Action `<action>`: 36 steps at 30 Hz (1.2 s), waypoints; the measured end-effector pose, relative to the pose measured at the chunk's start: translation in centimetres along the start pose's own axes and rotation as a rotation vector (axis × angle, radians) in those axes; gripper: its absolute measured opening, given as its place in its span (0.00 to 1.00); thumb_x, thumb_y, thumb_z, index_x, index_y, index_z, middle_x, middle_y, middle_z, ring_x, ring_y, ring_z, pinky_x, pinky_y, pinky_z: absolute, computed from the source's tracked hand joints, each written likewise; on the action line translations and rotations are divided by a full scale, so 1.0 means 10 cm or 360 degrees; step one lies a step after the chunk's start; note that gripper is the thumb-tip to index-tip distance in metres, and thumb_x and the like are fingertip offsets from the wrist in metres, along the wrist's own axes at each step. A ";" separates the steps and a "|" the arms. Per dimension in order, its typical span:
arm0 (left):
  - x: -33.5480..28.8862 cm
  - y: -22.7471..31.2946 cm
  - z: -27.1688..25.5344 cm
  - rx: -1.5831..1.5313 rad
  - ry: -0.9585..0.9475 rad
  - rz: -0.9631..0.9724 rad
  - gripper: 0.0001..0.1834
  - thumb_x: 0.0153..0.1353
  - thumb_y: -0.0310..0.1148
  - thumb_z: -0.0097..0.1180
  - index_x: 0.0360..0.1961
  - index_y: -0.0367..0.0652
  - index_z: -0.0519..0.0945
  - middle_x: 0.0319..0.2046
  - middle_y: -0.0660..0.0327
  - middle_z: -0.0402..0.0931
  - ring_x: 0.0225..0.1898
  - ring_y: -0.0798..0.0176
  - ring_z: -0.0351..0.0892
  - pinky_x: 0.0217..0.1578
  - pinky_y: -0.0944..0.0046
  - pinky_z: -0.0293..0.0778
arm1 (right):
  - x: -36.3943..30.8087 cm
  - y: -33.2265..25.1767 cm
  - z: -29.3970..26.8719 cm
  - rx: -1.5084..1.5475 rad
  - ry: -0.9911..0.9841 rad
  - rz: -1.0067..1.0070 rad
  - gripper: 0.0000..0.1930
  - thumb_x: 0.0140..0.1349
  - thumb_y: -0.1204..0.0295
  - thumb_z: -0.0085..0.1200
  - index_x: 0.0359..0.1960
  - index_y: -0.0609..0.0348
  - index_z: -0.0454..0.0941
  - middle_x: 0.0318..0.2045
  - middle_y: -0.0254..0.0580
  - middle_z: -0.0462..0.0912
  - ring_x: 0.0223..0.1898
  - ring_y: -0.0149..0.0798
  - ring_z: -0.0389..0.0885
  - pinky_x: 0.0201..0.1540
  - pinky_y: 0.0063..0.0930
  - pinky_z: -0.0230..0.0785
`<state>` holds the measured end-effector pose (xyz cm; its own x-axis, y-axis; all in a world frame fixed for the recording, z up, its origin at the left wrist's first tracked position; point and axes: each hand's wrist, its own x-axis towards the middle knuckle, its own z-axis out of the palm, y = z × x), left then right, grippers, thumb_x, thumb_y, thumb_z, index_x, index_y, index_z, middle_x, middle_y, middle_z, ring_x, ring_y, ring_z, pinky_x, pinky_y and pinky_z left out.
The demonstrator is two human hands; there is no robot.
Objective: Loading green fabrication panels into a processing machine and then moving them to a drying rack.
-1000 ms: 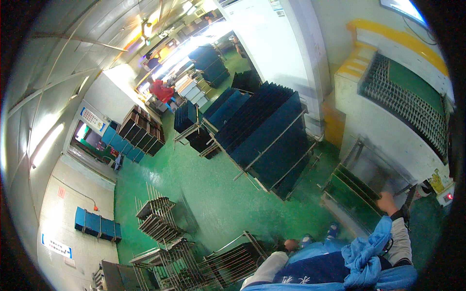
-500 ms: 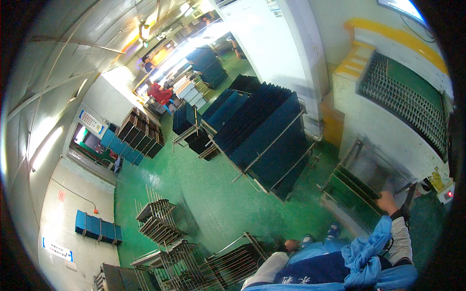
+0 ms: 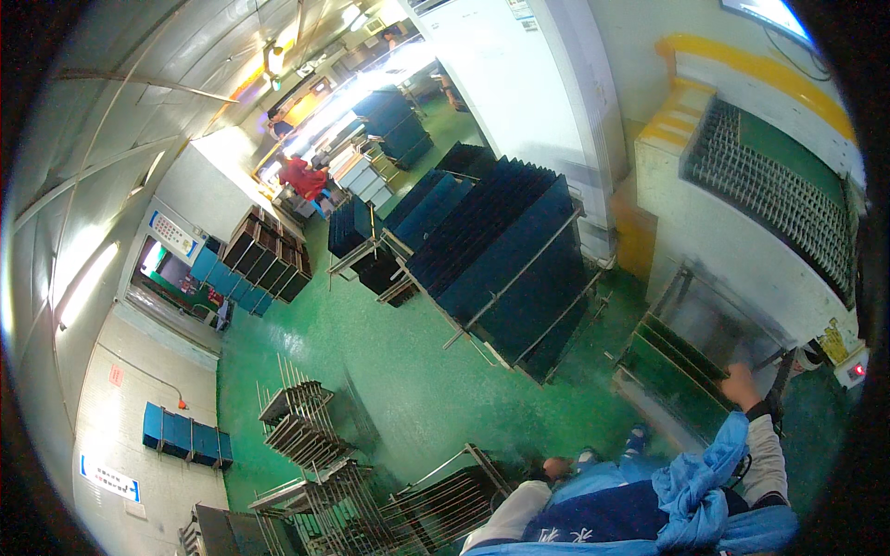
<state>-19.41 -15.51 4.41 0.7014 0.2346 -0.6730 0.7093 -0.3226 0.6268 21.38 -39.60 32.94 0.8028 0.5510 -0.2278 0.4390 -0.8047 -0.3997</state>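
At the right, my right hand (image 3: 739, 387) is closed at the upper corner of a green panel (image 3: 681, 371). Several such thin green panels stand side by side in a low metal rack (image 3: 640, 320) against the white machine. My right wrist has a dark band below a pale sleeve. My left hand (image 3: 556, 468) shows small and dark past the end of its pale sleeve, low in the picture beside my blue shoes. Its fingers are too unclear to read, and no held thing can be made out there.
A large rack of dark blue panels (image 3: 519, 269) stands on the green floor ahead. Bare metal racks (image 3: 306, 426) are at the lower left. The white machine (image 3: 742, 269) with a roller bed (image 3: 774, 195) borders the right. A person in red (image 3: 301, 176) sits far off.
My right hand stays at the panel's corner with hardly any movement. The view has shifted very slightly; otherwise the racks and panels stand as before.
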 end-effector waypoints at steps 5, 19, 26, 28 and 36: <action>-0.05 0.25 -0.06 -0.0421 0.0009 -0.0281 0.22 0.53 0.51 0.44 0.27 0.42 0.77 0.25 0.62 0.77 0.19 0.65 0.73 0.18 0.64 0.66 | -0.05 0.13 0.05 -0.0003 0.0104 0.0051 0.15 0.36 0.72 0.52 0.29 0.65 0.74 0.33 0.58 0.73 0.38 0.54 0.69 0.42 0.39 0.61; -0.17 0.28 -0.15 0.0458 -0.0163 0.0223 0.13 0.49 0.37 0.46 0.36 0.46 0.71 0.26 0.58 0.73 0.23 0.60 0.74 0.22 0.59 0.68 | -0.05 0.19 0.19 -0.0200 0.0288 -0.0239 0.12 0.36 0.73 0.52 0.25 0.65 0.73 0.28 0.55 0.73 0.34 0.54 0.70 0.37 0.40 0.62; 0.10 -0.04 -0.10 0.0194 -0.0254 0.0276 0.17 0.49 0.39 0.52 0.38 0.40 0.70 0.24 0.59 0.74 0.19 0.67 0.72 0.15 0.67 0.66 | -0.31 -0.32 -0.36 -0.0246 0.0375 -0.0345 0.12 0.36 0.68 0.56 0.21 0.65 0.72 0.21 0.54 0.72 0.28 0.55 0.69 0.29 0.42 0.60; 0.19 -0.28 0.01 -0.0251 -0.0196 0.0100 0.13 0.48 0.36 0.47 0.35 0.42 0.71 0.21 0.58 0.72 0.15 0.64 0.71 0.14 0.65 0.66 | -0.38 -0.46 -0.65 -0.0227 0.0373 -0.0310 0.13 0.35 0.68 0.57 0.21 0.64 0.73 0.23 0.53 0.72 0.29 0.54 0.70 0.30 0.42 0.60; 0.37 0.13 -0.13 -0.0671 -0.0220 -0.0178 0.20 0.51 0.44 0.50 0.39 0.39 0.70 0.30 0.56 0.75 0.25 0.63 0.75 0.20 0.65 0.70 | -0.79 -0.24 -1.74 -0.0116 0.0793 -0.0361 0.18 0.33 0.69 0.59 0.30 0.63 0.72 0.29 0.48 0.72 0.34 0.52 0.68 0.37 0.38 0.60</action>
<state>-15.78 -13.92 3.23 0.6232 0.1127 -0.7739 0.7668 0.1061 0.6330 21.03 -45.85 51.16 0.7708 0.5556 0.3118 0.6359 -0.7008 -0.3232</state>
